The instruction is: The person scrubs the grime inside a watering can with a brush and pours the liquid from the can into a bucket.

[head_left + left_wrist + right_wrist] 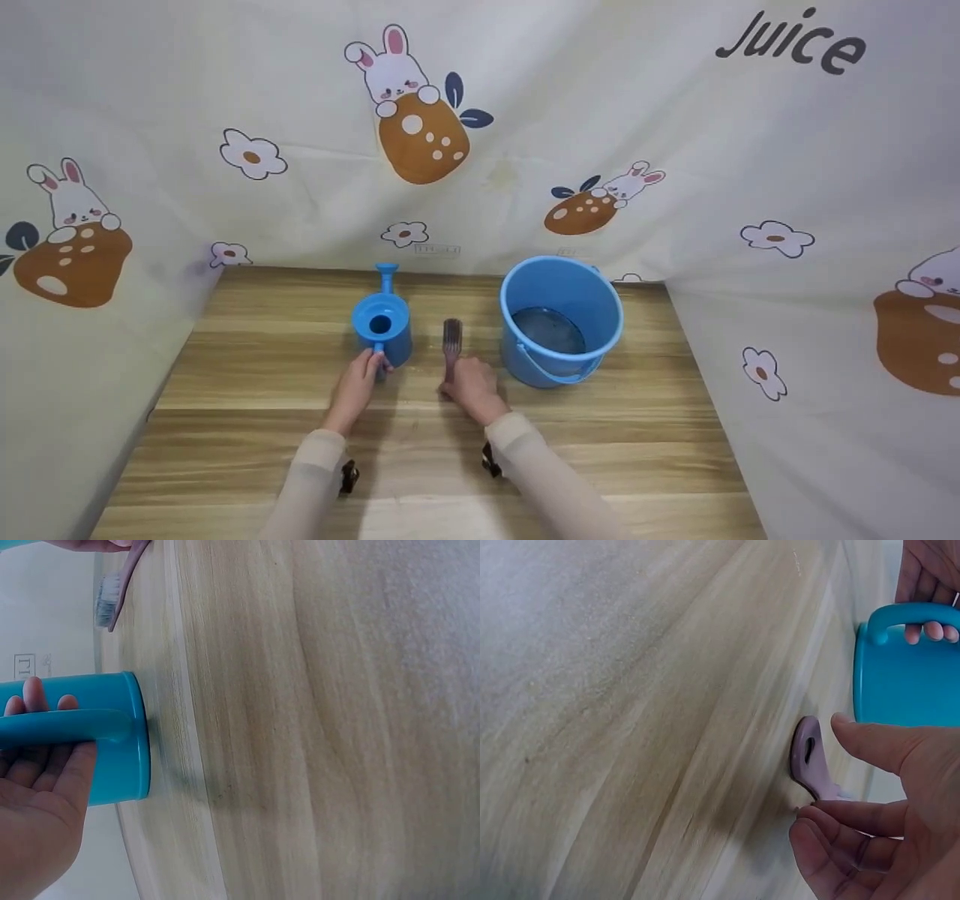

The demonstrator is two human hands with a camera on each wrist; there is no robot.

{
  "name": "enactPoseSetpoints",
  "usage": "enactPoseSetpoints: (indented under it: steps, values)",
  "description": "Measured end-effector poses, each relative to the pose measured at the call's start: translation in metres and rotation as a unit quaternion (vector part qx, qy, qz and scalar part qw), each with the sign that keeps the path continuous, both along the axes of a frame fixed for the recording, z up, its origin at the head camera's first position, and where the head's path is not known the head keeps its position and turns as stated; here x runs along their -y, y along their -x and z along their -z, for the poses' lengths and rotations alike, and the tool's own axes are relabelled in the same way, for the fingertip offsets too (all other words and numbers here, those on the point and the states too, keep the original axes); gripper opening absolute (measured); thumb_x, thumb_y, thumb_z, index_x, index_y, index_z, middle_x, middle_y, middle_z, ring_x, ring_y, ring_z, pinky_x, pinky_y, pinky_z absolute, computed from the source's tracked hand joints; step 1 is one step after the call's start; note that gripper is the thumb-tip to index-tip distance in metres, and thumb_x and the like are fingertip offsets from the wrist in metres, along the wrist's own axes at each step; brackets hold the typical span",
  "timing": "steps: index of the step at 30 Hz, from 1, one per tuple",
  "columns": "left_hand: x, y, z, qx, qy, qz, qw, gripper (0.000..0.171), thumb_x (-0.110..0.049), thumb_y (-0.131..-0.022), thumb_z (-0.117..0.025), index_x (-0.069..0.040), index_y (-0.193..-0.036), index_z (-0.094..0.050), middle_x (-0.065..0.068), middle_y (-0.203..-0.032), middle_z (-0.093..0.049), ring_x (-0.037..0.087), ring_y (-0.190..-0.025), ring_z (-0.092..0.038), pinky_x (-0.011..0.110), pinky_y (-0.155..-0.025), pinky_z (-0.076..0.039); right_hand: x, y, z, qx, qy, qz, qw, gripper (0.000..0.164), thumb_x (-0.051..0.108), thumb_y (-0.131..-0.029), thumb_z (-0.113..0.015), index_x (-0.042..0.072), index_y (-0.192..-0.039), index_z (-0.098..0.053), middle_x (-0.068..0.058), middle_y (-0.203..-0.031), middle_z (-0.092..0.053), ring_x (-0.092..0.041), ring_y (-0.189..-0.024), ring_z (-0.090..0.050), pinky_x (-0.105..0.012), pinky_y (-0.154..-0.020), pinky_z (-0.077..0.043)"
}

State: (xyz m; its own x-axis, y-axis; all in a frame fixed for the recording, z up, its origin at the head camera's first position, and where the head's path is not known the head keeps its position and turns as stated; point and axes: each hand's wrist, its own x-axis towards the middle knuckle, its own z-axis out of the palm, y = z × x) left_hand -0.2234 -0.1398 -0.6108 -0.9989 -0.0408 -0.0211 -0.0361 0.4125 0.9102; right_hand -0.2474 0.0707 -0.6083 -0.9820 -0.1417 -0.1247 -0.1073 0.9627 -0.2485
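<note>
A blue watering can (401,341) stands upright on the wooden table, its spout toward the back wall. My left hand (358,384) holds its handle (71,726), the fingers passing through the loop and curling round it. Right of the can lies a mauve brush (451,341) with pale bristles, its head pointing away from me. My right hand (474,386) is at the brush's handle end (815,761). In the right wrist view the thumb (877,746) stands apart from the fingers, with the handle between them; whether a finger touches it, I cannot tell.
A blue bucket (517,367) stands right of my right hand, its carrying handle hanging down the near side. Something dark (547,330) covers its bottom. Printed cloth walls (315,202) enclose the wooden table (255,360) at the back and both sides.
</note>
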Motion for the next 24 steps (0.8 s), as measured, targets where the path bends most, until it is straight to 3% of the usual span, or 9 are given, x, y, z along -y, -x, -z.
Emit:
enactPoseSetpoints:
  steps: [7,15,24]
  values:
    - [-0.0012,0.0021,0.0008,0.001,0.0,0.004,1.0,0.031,-0.018,-0.109,-0.038,0.001,-0.101,-0.061,0.016,-0.1,-0.068,0.028,-0.101,-0.063,0.045,-0.096,-0.048,0.0007,0.0007,0.0028,0.007,-0.001,0.018,1.0,0.022,0.028,-0.08,-0.079,0.01,-0.074,-0.068,-0.008,-0.074,-0.07,-0.019,-0.062,-0.061,-0.035,-0.055,-0.051]
    - [-0.0017,0.0016,0.0023,-0.034,0.013,0.0,0.9993,0.028,-0.016,-0.108,-0.043,0.001,-0.094,-0.061,0.017,-0.095,-0.069,0.028,-0.095,-0.064,0.042,-0.09,-0.048,0.001,0.0004,0.0034,-0.014,-0.033,0.007,0.999,0.019,0.024,-0.085,-0.076,0.007,-0.078,-0.071,-0.009,-0.079,-0.072,-0.026,-0.07,-0.069,-0.037,-0.058,-0.054]
    - [-0.0012,0.0012,0.0031,-0.029,0.015,-0.011,0.9994,0.028,-0.014,-0.108,-0.042,0.001,-0.095,-0.062,0.016,-0.094,-0.07,0.026,-0.094,-0.065,0.039,-0.089,-0.05,0.0033,0.0006,0.003,0.002,-0.065,0.026,0.998,0.017,0.022,-0.085,-0.075,0.006,-0.085,-0.072,-0.011,-0.082,-0.073,-0.026,-0.074,-0.07,-0.039,-0.059,-0.055]
